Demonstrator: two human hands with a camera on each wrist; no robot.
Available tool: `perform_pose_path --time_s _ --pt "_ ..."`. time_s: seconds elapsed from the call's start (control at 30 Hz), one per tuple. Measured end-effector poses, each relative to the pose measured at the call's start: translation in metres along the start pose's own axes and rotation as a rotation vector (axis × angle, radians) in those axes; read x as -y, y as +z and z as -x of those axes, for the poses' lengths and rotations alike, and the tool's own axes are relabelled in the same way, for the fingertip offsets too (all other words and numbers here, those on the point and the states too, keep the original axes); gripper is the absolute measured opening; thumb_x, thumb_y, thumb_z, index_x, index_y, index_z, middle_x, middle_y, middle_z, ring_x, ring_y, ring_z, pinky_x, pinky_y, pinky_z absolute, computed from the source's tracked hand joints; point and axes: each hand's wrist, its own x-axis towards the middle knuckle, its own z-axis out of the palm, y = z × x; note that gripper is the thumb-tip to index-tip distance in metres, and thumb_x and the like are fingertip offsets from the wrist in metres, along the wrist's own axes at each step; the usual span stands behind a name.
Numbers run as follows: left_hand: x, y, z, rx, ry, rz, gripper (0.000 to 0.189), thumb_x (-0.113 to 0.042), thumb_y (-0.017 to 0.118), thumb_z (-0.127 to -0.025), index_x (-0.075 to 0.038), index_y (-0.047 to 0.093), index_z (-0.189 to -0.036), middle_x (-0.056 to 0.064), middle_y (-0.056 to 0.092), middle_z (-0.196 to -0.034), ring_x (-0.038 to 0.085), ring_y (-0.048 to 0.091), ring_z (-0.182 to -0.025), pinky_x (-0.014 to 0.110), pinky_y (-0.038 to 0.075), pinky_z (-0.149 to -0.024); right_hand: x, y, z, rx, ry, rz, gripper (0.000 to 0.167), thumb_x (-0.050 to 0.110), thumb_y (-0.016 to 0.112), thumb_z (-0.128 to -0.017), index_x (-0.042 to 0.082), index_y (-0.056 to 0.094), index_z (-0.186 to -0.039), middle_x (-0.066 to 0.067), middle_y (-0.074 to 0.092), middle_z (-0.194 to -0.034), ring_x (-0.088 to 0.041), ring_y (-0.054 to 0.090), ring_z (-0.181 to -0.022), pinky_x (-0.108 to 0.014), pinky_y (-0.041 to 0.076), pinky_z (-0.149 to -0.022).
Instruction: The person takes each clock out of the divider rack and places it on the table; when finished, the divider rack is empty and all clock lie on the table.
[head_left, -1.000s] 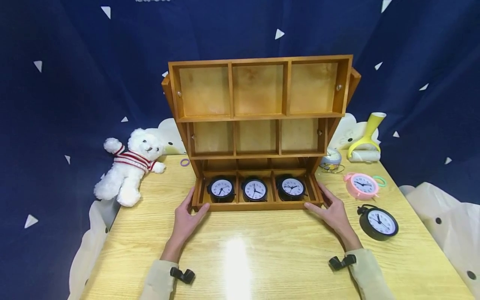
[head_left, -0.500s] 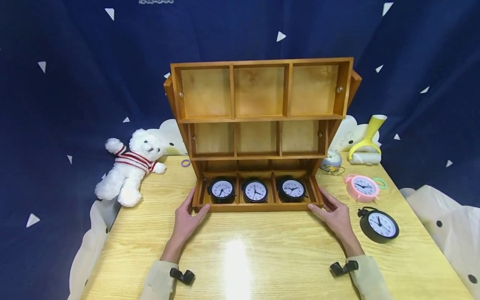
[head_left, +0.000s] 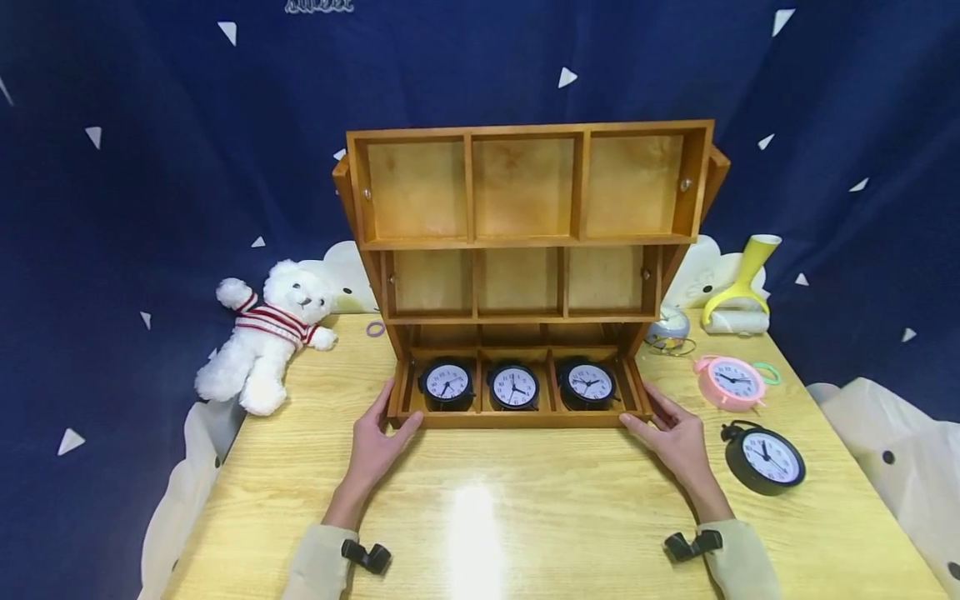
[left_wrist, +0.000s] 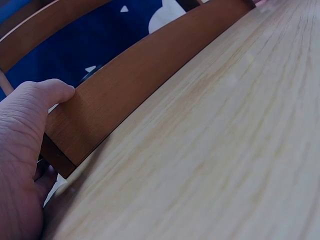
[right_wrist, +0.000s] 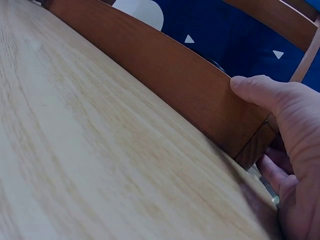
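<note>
A brown wooden tiered box [head_left: 525, 422] stands fanned out on the table, its two upper tiers raised on side arms. In its lowest tier lie three black alarm clocks, one per compartment: the left clock [head_left: 447, 384], the middle clock [head_left: 513, 387] and the right clock [head_left: 589, 382]. My left hand [head_left: 375, 442] grips the front left corner of that tier, thumb on the front rim and fingers along the side. At the front right corner, my right hand [head_left: 677, 440] holds it the same way. Both wrist views show the thumbs against the front board's top edge.
To the right lie a black alarm clock [head_left: 765, 458], a pink alarm clock [head_left: 731, 382], a green ring [head_left: 767, 373] and a yellow-handled roller [head_left: 738, 287]. A pale blue round object [head_left: 670, 327] sits behind. On the left are a white teddy bear [head_left: 266, 337] and a purple ring [head_left: 376, 328].
The head view has shifted slightly, so the whole scene sits a little lower and further right. Both hands keep their hold on the box corners, and the clocks stay in their compartments.
</note>
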Motion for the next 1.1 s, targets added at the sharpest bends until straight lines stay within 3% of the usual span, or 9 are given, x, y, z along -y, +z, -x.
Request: perform_pose_path --time_s 0.23,0.37,0.47,0.7,0.8,0.9,0.97,1.1 --pt "-0.001 0.001 0.001 -0.029 -0.002 -0.012 0.081 -0.012 0.082 -0.091 0.007 0.038 -0.157 0.027 0.039 -0.16 0.041 0.046 -0.144 0.03 0.042 -0.114 0.0 -0.001 -0.002 0.017 -0.032 -0.043 0.069 0.006 0.089 -0.083 0.0 0.059 -0.145 -0.026 0.056 -0.146 0.007 0.058 -0.121 -0.011 0.049 -0.098" --pt "0.018 0.006 -0.004 -0.069 0.022 -0.002 0.08 -0.009 0.083 -0.09 0.005 0.04 -0.156 0.025 0.043 -0.158 0.04 0.051 -0.14 0.021 0.043 -0.11 0.001 -0.004 -0.005 0.023 -0.036 -0.005 0.07 0.009 0.089 -0.084 0.002 0.059 -0.147 -0.024 0.055 -0.148 0.008 0.056 -0.123 -0.01 0.049 -0.098" --pt "0.037 0.01 -0.01 -0.082 0.026 0.03 0.082 -0.01 0.083 -0.09 0.002 0.039 -0.158 0.024 0.041 -0.16 0.04 0.049 -0.142 0.022 0.042 -0.111 0.004 -0.006 -0.008 0.02 -0.038 0.012 0.069 0.01 0.089 -0.085 0.003 0.059 -0.146 -0.023 0.055 -0.148 0.008 0.055 -0.123 -0.009 0.048 -0.097" --pt "0.035 0.009 -0.013 -0.097 -0.016 0.036 0.08 -0.02 0.083 -0.092 -0.003 0.042 -0.158 0.019 0.042 -0.162 0.037 0.044 -0.146 0.035 0.037 -0.119 0.007 -0.007 -0.01 0.036 -0.038 -0.004 0.069 0.008 0.088 -0.085 0.001 0.058 -0.147 -0.023 0.054 -0.15 0.004 0.055 -0.126 -0.01 0.048 -0.098" --pt "0.031 0.01 -0.012 -0.112 -0.022 0.037 0.08 -0.022 0.083 -0.092 -0.003 0.042 -0.159 0.018 0.042 -0.163 0.035 0.042 -0.149 0.033 0.035 -0.12 0.003 -0.006 -0.009 0.029 -0.03 0.002 0.069 0.008 0.088 -0.085 0.0 0.058 -0.147 -0.023 0.055 -0.149 0.003 0.055 -0.126 -0.01 0.048 -0.097" --pt "0.025 0.013 -0.011 -0.164 0.031 0.028 0.079 -0.016 0.084 -0.091 -0.001 0.044 -0.157 0.02 0.041 -0.162 0.035 0.041 -0.149 0.023 0.036 -0.118 -0.001 -0.004 -0.005 0.039 -0.016 0.002 0.07 0.007 0.088 -0.085 -0.001 0.057 -0.147 -0.024 0.054 -0.149 0.004 0.055 -0.124 -0.01 0.048 -0.097" --pt "0.019 0.017 -0.011 -0.21 0.112 -0.014 0.076 -0.011 0.085 -0.088 0.003 0.048 -0.153 0.022 0.044 -0.16 0.037 0.043 -0.147 0.02 0.037 -0.117 -0.003 -0.003 -0.002 0.047 -0.01 -0.005 0.07 0.007 0.088 -0.085 -0.001 0.057 -0.147 -0.024 0.054 -0.149 0.005 0.055 -0.123 -0.01 0.048 -0.097" --pt "-0.002 0.026 -0.019 -0.23 0.242 -0.1 0.071 -0.006 0.085 -0.084 0.008 0.054 -0.147 0.027 0.054 -0.15 0.042 0.054 -0.137 0.032 0.048 -0.113 -0.002 -0.002 -0.001 0.045 -0.007 -0.007 0.07 0.009 0.088 -0.085 0.001 0.057 -0.148 -0.023 0.054 -0.15 0.004 0.055 -0.124 -0.01 0.048 -0.098"
